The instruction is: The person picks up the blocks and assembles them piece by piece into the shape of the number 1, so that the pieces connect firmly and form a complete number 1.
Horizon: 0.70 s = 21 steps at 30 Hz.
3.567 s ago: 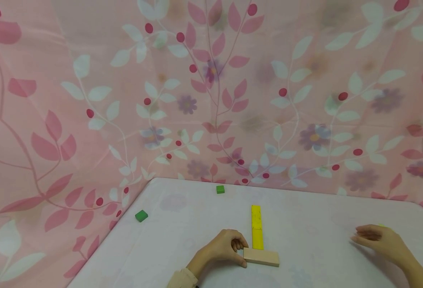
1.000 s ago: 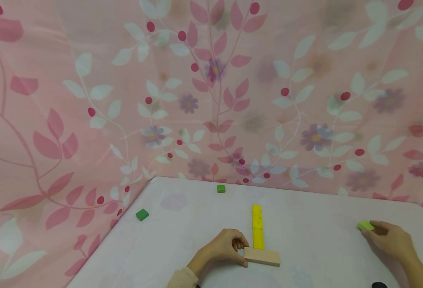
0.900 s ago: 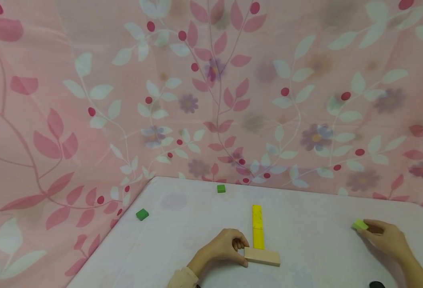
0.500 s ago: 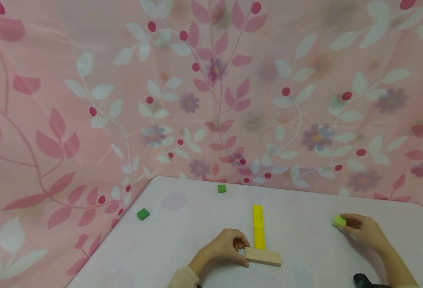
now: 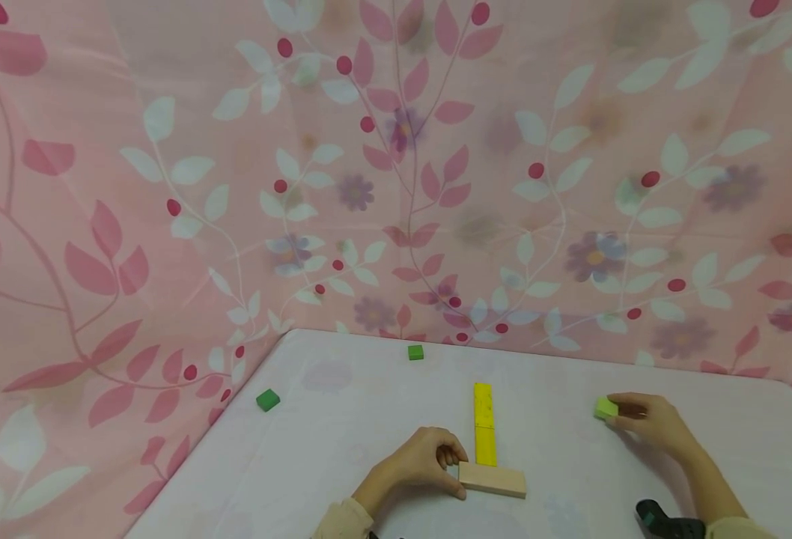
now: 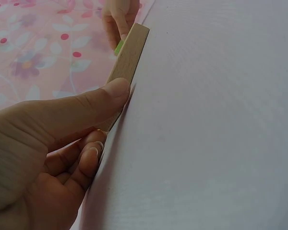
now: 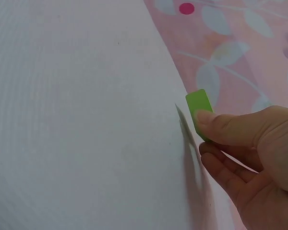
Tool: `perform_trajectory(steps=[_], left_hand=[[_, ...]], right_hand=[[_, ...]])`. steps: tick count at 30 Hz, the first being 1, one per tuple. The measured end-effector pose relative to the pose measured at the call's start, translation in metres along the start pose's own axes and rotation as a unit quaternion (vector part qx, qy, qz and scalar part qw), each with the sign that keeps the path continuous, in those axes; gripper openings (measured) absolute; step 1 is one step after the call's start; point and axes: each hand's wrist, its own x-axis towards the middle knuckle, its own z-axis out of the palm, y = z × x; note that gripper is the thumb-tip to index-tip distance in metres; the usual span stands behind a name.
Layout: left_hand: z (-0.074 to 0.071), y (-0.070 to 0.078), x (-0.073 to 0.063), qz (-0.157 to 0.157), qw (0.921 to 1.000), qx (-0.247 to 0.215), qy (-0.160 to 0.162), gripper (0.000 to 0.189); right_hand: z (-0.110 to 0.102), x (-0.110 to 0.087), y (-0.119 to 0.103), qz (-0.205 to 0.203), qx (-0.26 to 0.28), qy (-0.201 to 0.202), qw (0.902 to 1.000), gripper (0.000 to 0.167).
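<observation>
My left hand (image 5: 424, 464) pinches the left end of a pale wooden block (image 5: 492, 480), thumb on its near side. In the left wrist view the wooden block (image 6: 129, 55) stretches away past the thumb. Just behind it in the head view lies a yellow strip (image 5: 484, 425) made of two pieces end to end, pointing away from me. Off to the right, my right hand (image 5: 655, 424) holds a small light green block (image 5: 605, 408) between thumb and fingers. The right wrist view shows this green block (image 7: 199, 108) gripped at its lower end, with a shadow on the table beside it.
One green block (image 5: 415, 352) lies near the table's back edge. A darker green block (image 5: 268, 400) is by the left edge. Black gear (image 5: 665, 520) sits at the right wrist. A pink floral curtain (image 5: 396, 187) hangs behind the white table (image 5: 369, 389).
My right hand has picked up the light green block at the far right and carried it leftward. The left hand and the wooden block have stayed in place.
</observation>
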Motion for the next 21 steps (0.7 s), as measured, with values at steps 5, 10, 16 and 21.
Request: perform_trajectory(steps=[5, 10, 16, 21], left_hand=[[0.0, -0.001, 0.0, -0.003, 1.0, -0.001, -0.001, 0.032], [0.0, -0.001, 0.0, -0.003, 1.0, -0.002, -0.001, 0.032], [0.001, -0.002, 0.001, 0.0, 1.0, 0.003, -0.001, 0.032], [0.0, -0.002, 0.001, -0.003, 1.0, -0.001, 0.0, 0.032]], right_hand=[[0.01, 0.008, -0.01, -0.013, 0.011, -0.001, 0.9999, 0.039], [0.019, 0.015, -0.018, -0.032, 0.031, -0.001, 0.999, 0.038], [0.03, 0.023, -0.025, -0.041, 0.04, -0.004, 0.9983, 0.038], [0.039, 0.029, -0.032, -0.049, 0.052, -0.012, 0.9974, 0.037]])
